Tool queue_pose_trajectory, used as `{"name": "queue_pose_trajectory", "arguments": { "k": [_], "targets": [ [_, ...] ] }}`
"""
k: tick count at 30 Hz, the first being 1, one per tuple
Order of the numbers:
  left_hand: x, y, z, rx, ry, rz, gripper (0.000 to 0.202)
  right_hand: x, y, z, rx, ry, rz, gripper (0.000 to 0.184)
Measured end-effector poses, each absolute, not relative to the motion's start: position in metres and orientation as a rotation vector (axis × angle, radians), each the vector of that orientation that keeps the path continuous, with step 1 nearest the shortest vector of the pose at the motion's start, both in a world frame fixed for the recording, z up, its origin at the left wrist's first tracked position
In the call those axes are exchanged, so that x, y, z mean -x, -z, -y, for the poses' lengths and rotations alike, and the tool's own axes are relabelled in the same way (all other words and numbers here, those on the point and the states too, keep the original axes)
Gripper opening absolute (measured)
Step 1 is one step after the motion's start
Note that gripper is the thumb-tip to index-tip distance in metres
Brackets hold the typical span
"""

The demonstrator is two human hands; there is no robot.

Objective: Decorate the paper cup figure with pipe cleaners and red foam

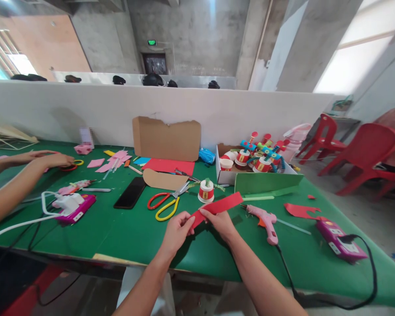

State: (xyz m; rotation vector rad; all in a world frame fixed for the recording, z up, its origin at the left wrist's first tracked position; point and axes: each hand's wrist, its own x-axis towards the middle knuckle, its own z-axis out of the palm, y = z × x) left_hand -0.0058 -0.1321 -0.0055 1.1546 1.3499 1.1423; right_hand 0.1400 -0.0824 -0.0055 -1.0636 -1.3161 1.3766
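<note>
Between my two hands a strip of red paper [224,202] is held above the green table, slanting up to the right. My left hand [179,228] pinches its lower left end. Further along the strip, my right hand [219,223] grips it with the thumb on top. Just beyond the paper stands a small red and white paper cup [206,192], upside down, with folded green paper springs at its sides and top. Scissors [166,202] with one red and one yellow handle lie left of the cup, blades partly open. A pink glue gun [265,221] rests to the right.
A box [226,177] of finished cup figures stands at the back right. A black phone [130,193], cardboard [166,140] and red paper sheets lie around. Purple power strips [340,241] with cords sit at both sides. Another person's hands [57,160] work at the left.
</note>
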Motion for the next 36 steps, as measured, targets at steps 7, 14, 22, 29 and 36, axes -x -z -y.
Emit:
{"name": "queue_pose_trajectory", "arguments": {
  "k": [7,14,22,29,36],
  "targets": [
    [0.006,0.002,0.133,-1.146,-1.147,-1.359,0.043,-0.140,0.008,0.082,1.176,-1.322,1.233,0.037],
    [0.004,-0.001,0.134,-1.147,-1.150,-1.361,0.044,-0.139,0.006,0.084,1.097,-1.358,1.320,0.040],
    [0.005,0.002,0.135,-1.172,-1.154,-1.354,0.042,-0.138,0.016,0.081,1.194,-1.378,1.328,0.035],
    [0.005,0.000,0.135,-1.199,-1.131,-1.359,0.042,-0.138,0.015,0.081,1.216,-1.389,1.309,0.037],
    [0.005,0.007,0.132,-1.268,-1.128,-1.351,0.041,-0.135,0.014,0.088,1.262,-1.289,1.172,0.044]
  ]
}}
